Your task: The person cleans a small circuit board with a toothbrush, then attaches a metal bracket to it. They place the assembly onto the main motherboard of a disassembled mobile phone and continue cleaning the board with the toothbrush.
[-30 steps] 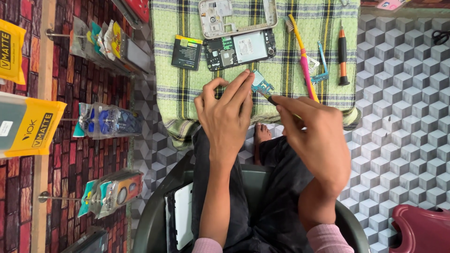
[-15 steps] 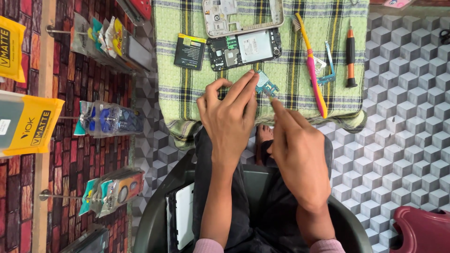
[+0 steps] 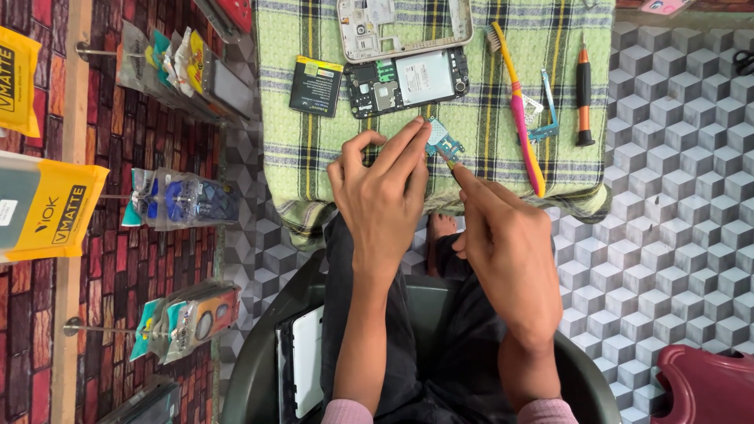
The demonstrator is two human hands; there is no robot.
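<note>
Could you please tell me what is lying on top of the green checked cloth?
On the green checked cloth lie a black battery, an opened phone body, a pale phone frame, a pink toothbrush, an orange-tipped screwdriver and a small circuit board. Both hands hide part of it.

Left wall: two flat yellow packets with black lettering at the edge, clear hanging blister packs above, blue-filled ones midway and orange-teal ones below; on the checked cloth, a black battery with yellow-green label.
</note>
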